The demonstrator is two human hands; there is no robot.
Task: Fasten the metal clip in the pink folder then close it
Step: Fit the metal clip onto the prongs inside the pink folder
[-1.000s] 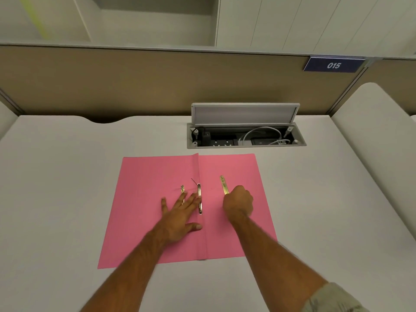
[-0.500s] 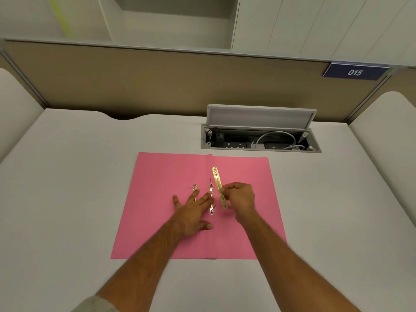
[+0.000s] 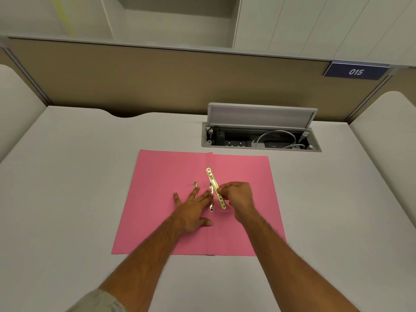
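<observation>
The pink folder (image 3: 243, 172) lies open and flat on the white desk. My right hand (image 3: 237, 195) pinches a gold metal clip bar (image 3: 212, 179) at its middle, holding it lengthwise just right of the fold. My left hand (image 3: 191, 210) rests flat on the left half, fingers spread around the fastener. One metal prong (image 3: 211, 207) sticks out between my hands by the fold. A second prong tip (image 3: 195, 184) shows beyond my left fingers.
An open cable box (image 3: 261, 140) with its lid (image 3: 261, 115) raised is sunk into the desk behind the folder. A tan partition (image 3: 157, 77) closes off the back. Padded side panels (image 3: 387, 140) flank the desk.
My right hand picked the gold bar off the right half of the folder and carried it left, next to the fold. My left hand has stayed flat on the folder.
</observation>
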